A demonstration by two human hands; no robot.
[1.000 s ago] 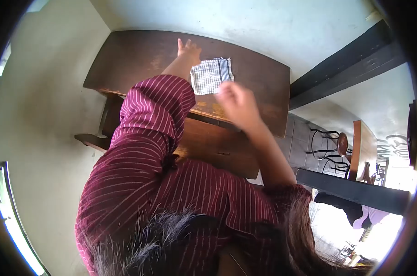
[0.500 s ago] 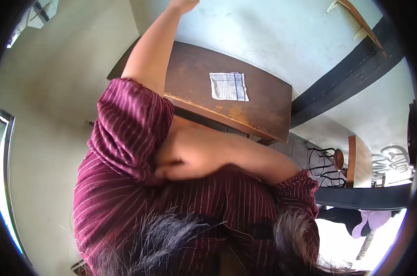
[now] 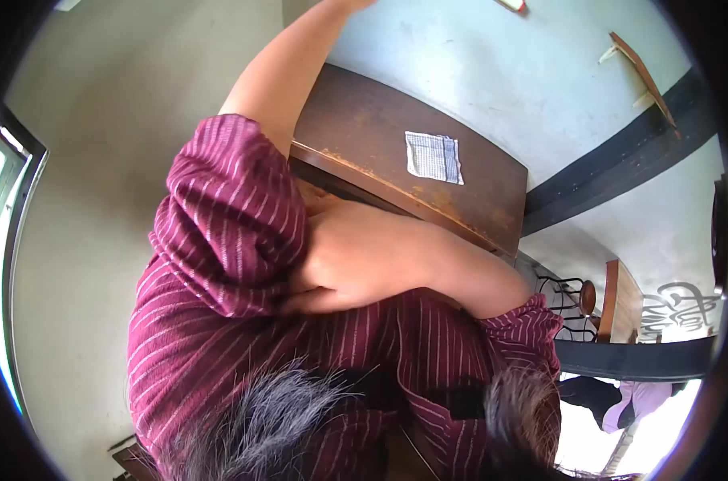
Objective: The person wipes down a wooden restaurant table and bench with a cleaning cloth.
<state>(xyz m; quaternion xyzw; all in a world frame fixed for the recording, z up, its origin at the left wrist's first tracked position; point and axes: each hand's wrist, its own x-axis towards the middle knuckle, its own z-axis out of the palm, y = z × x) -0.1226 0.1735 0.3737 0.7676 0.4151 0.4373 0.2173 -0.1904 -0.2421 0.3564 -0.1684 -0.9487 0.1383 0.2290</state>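
Observation:
My left arm stretches forward and up, and only a sliver of my left hand (image 3: 360, 3) shows at the top edge; its fingers are cut off. My right arm crosses my chest. With my right hand (image 3: 340, 260) I grip the rolled left sleeve (image 3: 231, 212), maroon with pale stripes, near the elbow; some fingers are hidden by the cloth. Beyond my arms, a checked white and blue cloth (image 3: 434, 158) lies flat on the brown wooden table (image 3: 364, 112).
The table stands against a pale wall (image 3: 460, 64). A dark beam (image 3: 612, 164) and a small wooden shelf (image 3: 644, 76) are at the right. Farther right are a stool (image 3: 587, 298) and another wooden table (image 3: 619, 301). A window (image 3: 3, 208) is at the left.
The view has shifted, so the table and cloth appear farther right. My right hand is still at the left sleeve, a little farther right in view. Less of my left hand shows.

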